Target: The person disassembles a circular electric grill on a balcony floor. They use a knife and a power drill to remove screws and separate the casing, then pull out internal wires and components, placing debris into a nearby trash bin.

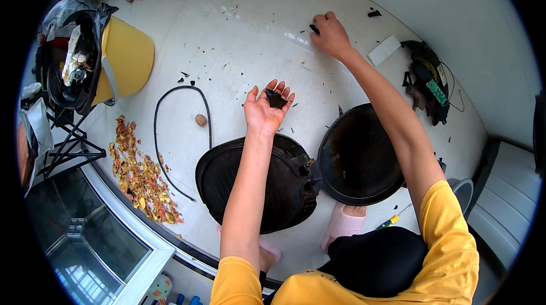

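Seen from above, on a pale tiled floor [239,38] strewn with small dark chips. Left hand [266,107] held palm up near the middle of the scene, fingers spread slightly and gently cupped, cradling a dark broken fragment [276,99] in the palm without clamping it. Right hand [330,35] stretched to the far side, arm extended, fingertips pinched together on a small black piece [314,28] lying on the floor. Just near of the left hand, two round black pan plates joined at a hinge: the left plate [222,174] under the left forearm, the right plate [355,157] beside it, below the right forearm. Between the plates on the near side, a foot in a pink slipper [341,225]; to its right, a screwdriver with a yellow and green handle [392,221]. To the left, a thin black cord [165,140] looped on the floor, with a small brown nut [201,119] just inside its curve. Further left, a heap of orange and yellow peelings [139,171] along a window frame. Far left, a yellow bin [128,55] tipped on its side with a black bag. Far right, a white card [384,50] and a black broken housing with a green circuit board [429,83].
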Available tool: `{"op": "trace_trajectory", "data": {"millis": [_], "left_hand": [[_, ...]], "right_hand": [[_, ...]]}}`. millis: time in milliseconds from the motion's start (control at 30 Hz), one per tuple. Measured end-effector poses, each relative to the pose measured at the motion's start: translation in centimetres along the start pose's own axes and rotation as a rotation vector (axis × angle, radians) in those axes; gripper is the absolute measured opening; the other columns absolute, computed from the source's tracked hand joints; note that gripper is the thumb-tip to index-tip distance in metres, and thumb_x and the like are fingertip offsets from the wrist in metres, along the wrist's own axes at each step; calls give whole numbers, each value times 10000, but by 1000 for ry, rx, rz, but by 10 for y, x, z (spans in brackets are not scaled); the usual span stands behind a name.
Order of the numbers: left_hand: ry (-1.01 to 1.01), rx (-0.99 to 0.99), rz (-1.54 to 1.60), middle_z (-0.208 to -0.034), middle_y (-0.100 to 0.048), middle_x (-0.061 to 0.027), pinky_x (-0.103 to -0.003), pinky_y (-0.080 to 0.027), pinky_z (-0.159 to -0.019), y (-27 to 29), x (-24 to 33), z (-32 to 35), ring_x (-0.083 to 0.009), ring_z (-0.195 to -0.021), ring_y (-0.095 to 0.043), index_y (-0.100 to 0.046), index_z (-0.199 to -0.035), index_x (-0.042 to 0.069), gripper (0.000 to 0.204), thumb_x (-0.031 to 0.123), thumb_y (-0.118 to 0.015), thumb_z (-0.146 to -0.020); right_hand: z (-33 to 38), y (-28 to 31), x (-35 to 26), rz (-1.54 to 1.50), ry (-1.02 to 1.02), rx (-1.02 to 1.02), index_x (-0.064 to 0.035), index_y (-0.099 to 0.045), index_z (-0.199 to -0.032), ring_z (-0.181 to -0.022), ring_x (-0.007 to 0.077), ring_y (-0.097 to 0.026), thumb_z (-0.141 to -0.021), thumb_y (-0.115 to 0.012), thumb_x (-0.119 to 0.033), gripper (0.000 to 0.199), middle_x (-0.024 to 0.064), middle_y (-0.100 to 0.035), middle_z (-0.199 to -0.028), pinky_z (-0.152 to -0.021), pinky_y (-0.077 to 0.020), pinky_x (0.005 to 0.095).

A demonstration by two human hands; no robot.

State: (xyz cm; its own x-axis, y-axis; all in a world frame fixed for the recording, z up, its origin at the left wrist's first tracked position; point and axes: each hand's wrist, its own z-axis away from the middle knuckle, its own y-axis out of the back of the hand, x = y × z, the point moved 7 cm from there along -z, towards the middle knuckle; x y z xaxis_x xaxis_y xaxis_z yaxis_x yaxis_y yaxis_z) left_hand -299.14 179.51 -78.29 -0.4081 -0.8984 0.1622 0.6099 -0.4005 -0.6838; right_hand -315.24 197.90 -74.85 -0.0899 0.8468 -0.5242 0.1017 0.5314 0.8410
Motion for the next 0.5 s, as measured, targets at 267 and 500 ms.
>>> {"op": "trace_trajectory", "data": {"millis": [267, 500], "left_hand": [[30, -15, 44, -1063, -493, -177, -509, -368, -943, 6, 5, -6, -319, -999, -478, -455, -1089, -19, 439, 349, -315, -892], [48, -27, 88, -1043, -499, -160, -483, -371, -959, -7, -4, 6, -292, -980, -490, -476, -1076, -9, 378, 298, -365, -886]], "right_hand": [[83, 0, -83, -544, 114, -381, 8, -631, -849, -669, 302, -608, -649, -620, -152, 256, 157, -626, -740, -670, -485, 358], [45, 95, 70, 289, 37, -20, -73, -591, -1021, -1017, 317, -492, -692, -537, 22, 347, 142, -537, -1076, -810, -453, 394]]}}
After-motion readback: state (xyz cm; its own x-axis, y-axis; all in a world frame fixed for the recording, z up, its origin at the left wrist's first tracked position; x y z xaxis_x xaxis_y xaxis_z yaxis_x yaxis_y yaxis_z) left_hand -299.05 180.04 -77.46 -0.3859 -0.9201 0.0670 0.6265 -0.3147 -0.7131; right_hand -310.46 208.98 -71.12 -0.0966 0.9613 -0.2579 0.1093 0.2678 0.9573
